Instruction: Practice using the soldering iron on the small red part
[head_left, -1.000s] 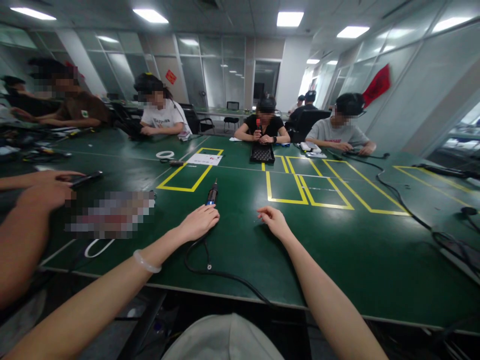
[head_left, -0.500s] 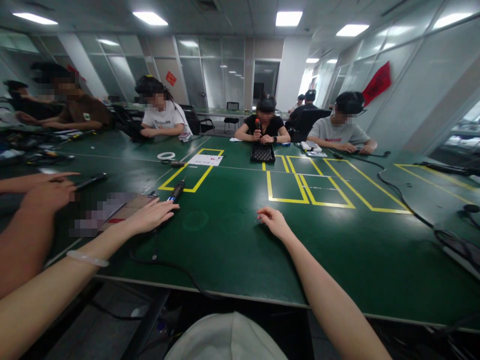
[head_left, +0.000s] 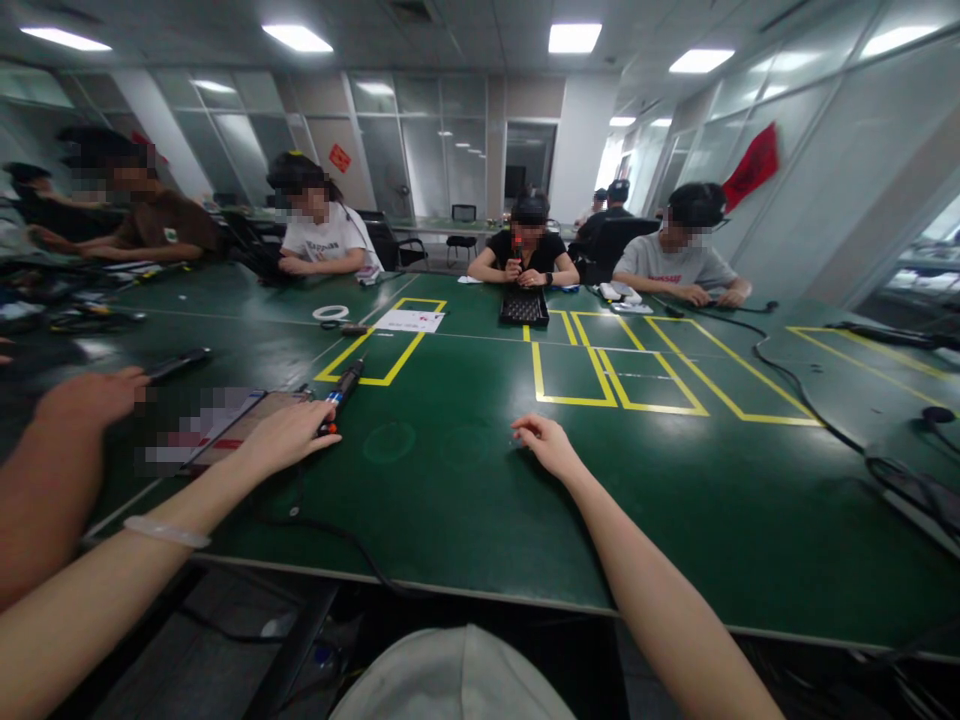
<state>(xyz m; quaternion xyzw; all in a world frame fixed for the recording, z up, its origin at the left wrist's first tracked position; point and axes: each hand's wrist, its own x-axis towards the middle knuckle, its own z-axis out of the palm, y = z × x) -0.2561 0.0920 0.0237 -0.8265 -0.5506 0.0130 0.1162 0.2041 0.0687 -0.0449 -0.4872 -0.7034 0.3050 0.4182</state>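
Note:
My left hand (head_left: 289, 438) lies at the left on the green table, its fingers and thumb closed around the orange end of a screwdriver (head_left: 346, 384). The tool is dark with a blue band, and its thin tip points away from me. Part of its handle is hidden under my fingers. My right hand (head_left: 546, 442) rests on the table near the middle, with the fingers curled in and the thumb pressed near them. A tiny pale glint shows at those fingertips, too small to name. Beside my left hand lies a flat brownish case or booklet (head_left: 244, 425), partly covered by my wrist.
Yellow tape rectangles (head_left: 574, 402) mark the table (head_left: 465, 540). A white paper (head_left: 409, 320) and a tape roll (head_left: 331, 312) lie farther off. A neighbour's hand (head_left: 94, 405) is at the left. A black cable (head_left: 806, 385) runs along the right. Several people sit opposite, one behind a black tray (head_left: 524, 307).
My left hand has drawn slightly left and back, and the screwdriver's near end has shifted with it, showing its orange part. My right hand stays put. The neighbour's upper hand has pulled away left.

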